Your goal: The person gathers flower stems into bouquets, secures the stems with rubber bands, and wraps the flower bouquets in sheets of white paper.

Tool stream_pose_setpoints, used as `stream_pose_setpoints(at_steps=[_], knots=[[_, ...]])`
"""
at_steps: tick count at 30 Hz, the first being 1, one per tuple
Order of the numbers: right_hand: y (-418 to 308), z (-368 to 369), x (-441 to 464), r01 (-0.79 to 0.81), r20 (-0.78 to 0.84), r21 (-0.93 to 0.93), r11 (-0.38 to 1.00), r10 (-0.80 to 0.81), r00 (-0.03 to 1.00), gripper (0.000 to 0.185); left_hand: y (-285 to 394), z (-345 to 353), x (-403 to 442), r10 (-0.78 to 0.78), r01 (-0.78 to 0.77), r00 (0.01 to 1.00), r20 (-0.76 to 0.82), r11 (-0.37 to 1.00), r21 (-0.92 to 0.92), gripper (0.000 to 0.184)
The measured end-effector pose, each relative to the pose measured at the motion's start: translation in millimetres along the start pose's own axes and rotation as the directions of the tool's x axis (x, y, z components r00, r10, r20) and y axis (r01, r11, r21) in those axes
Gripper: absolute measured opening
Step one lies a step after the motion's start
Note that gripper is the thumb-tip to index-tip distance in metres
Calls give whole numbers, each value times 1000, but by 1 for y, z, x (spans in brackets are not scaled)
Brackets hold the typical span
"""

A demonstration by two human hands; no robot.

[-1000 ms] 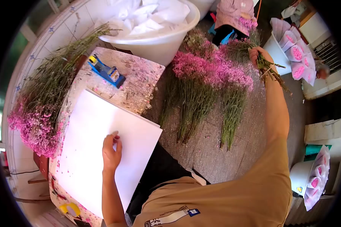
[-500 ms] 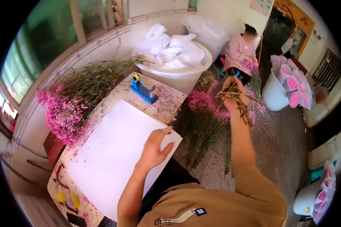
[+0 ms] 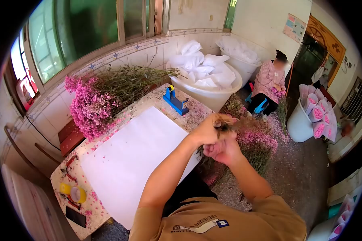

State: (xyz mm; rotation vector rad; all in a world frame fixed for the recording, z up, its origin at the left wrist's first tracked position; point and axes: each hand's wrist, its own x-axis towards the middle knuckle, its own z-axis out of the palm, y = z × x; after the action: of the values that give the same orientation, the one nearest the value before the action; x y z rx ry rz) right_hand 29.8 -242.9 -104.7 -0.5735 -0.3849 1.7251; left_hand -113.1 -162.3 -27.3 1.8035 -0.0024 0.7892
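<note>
My left hand is wrapped round a bunch of cut flower stems, in front of my chest past the corner of the table. My right hand presses against it from below with its fingers curled in round the bunch. The far part of the bunch is smeared by motion and partly hidden by my hands. Just left of them, large white sheets of paper lie on the table. On the floor beneath the hands are more pink flowers with green stems.
A pile of pink flowers and a blue tape dispenser lie along the table's far side. Yellow tape rolls and a phone are near. Beyond stand a white tub, a seated person and a bucket of wrapped bouquets.
My left hand has left the paper and closed on the stems. My right hand has brought the bunch down and left to meet it. The view has shifted, showing more of the windows.
</note>
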Motion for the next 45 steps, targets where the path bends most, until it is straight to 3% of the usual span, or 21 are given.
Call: stream_pose_setpoints(at_steps=[1,3,5,6,8,12,15,17,19,21,25,27,29,30,31,33,34,37,39,41,45], knots=[[-7,-8,-3,-190,191,-97,977,205,960,51,3,-2,1,-65,59,994,-83,995,-80,31],[-38,38,-34,-265,129,-339,903,324,937,56,2,-8,2,-59,60,970,-237,998,-3,26],[-77,67,-59,-95,-37,-957,274,207,978,49,-5,-20,8,-182,124,961,-207,957,-264,27],[-98,77,-67,211,211,-977,22,13,977,45,-3,-22,10,-183,126,955,-233,963,-238,27],[-137,110,-78,506,612,-758,-412,-180,770,44,0,-22,16,-187,119,955,-230,953,-277,27],[-173,204,-67,601,793,-463,-651,-1,609,62,0,-17,31,-214,161,965,-150,939,-303,27],[-148,220,-31,588,709,-299,-752,237,664,78,6,-9,34,-226,192,967,-118,951,-242,27],[-127,192,-2,603,678,-159,-782,357,642,93,-7,-6,30,-138,65,962,-234,954,-294,27],[-122,178,7,594,753,-36,-804,369,545,95,-26,-5,26,-196,137,961,-197,950,-279,30],[-121,185,0,589,511,-416,-693,358,782,95,-21,-2,23,-248,199,954,-170,945,-258,29],[-154,210,-13,695,761,-384,-608,218,611,84,-15,-7,28,-274,253,958,-83,945,-205,35],[-143,192,-1,681,722,-371,-631,264,639,86,-11,-9,29,-285,274,957,-52,949,-153,38],[-123,179,9,661,648,-317,-680,353,674,90,-21,-8,29,-183,120,975,-125,910,-396,41],[-111,189,6,539,339,-329,-775,436,834,94,-29,-6,28,-249,135,954,-169,855,-500,44],[-111,168,12,571,564,-112,-814,421,711,89,-38,-5,27,-314,131,926,-211,790,-599,48],[-124,187,7,555,522,-310,-772,350,778,82,-28,2,24,-354,312,932,-72,890,-332,53],[-134,196,1,557,525,-321,-766,345,778,82,-16,6,21,-388,351,907,-164,911,-217,43],[-178,214,-23,659,745,-521,-542,89,662,84,-30,-8,21,-297,278,954,-51,934,-224,36],[-191,179,-26,730,758,-650,-210,-113,642,96,-19,-9,18,-289,257,954,-83,927,-273,33],[-178,114,-15,675,679,-731,-98,-195,708,100,-3,-10,12,-281,190,938,-202,907,-377,30],[-70,8,19,466,472,-860,-207,23,882,77,1,-7,10,-264,123,935,-235,867,-483,28]])
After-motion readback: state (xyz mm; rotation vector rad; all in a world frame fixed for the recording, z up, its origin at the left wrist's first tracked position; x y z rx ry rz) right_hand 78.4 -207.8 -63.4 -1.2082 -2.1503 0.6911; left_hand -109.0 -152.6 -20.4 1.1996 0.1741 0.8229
